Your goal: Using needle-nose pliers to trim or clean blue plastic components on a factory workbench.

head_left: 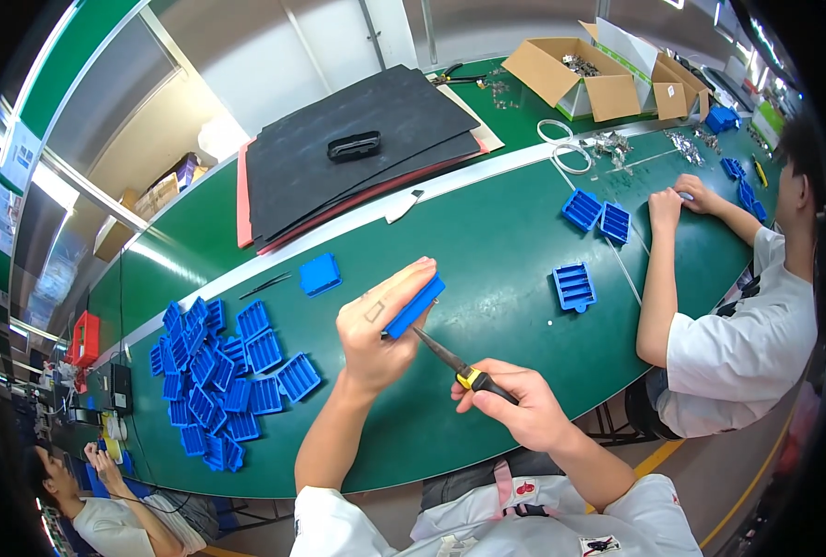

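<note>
My left hand [373,331] grips a blue plastic battery-holder-like tray [415,306] on edge, fingers along its far side. In my right hand [515,399] are long-nose pliers [471,376] with yellow-and-black handles. Their tapered metal nose points up and left, the tip at the lower edge of the tray; whether it grips anything there is too small to tell. On the bench left of my left hand lies a heap of blue slotted trays [211,371]. A single blue tray [320,275] lies face down beyond that hand, beside dark tweezers [265,285].
The green bench [487,269] carries a stack of black sheets [339,176] with a black holder on top. More blue trays [574,287] lie to the right. Open cardboard boxes [580,79] and metal parts stand far right. A co-worker [738,325] sits right, another [121,520] left.
</note>
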Available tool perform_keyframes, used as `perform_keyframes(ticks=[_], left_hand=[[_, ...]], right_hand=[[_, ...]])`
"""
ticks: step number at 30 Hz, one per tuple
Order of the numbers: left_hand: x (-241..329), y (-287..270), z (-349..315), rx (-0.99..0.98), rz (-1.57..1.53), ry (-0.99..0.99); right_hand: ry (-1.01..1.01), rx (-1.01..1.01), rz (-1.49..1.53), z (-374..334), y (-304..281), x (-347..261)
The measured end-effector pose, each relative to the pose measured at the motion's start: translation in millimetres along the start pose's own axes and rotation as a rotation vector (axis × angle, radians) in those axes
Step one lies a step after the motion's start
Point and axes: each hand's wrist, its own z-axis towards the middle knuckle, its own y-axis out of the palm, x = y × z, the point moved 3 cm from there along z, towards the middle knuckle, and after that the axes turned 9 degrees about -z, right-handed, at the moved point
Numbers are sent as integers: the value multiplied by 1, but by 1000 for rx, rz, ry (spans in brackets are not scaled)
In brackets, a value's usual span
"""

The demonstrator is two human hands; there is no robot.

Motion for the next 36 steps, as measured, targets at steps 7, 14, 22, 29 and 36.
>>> perform_keyframes(ticks=[7, 14, 22, 29, 36], left_hand=[[3, 1, 1, -20, 29, 24], [2, 1, -1, -19, 13, 9], [0, 2, -2, -6, -18, -24], [0, 1, -3, 27, 20, 4], [-4, -2, -1, -27, -2, 12]], right_hand=[[-3, 2, -29, 0, -1, -2], [-1, 9, -21, 0, 1, -2], [0, 10, -2, -1, 2, -2], [-30, 24, -68, 0, 3, -5], [-85, 35, -139, 2, 5, -7]])
